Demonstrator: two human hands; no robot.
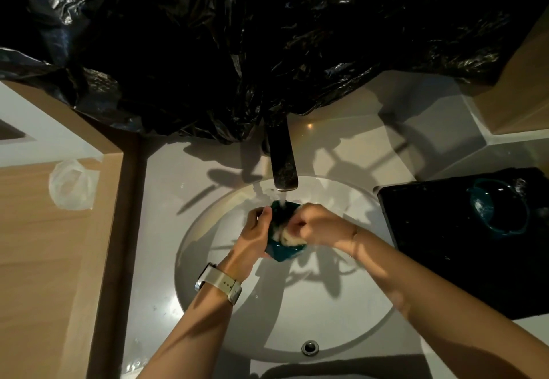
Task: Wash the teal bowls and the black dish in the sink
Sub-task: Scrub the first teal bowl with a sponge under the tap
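Observation:
A teal bowl [283, 252] is held over the white sink [341, 328], right under the running tap [283, 167]. My left hand [252, 236] grips the bowl from its left side. My right hand [315, 224] holds a pale foamy sponge [289, 237] pressed into the bowl. A second teal bowl [499, 211] sits on the black dish [445, 230], which lies on the counter to the right of the sink. Water streams from the tap onto the held bowl.
Crumpled black plastic sheeting [237, 52] covers the wall behind the tap. A clear plastic bag [72, 184] lies on the wooden surface at the left. The overflow hole [310, 347] is at the sink's near wall.

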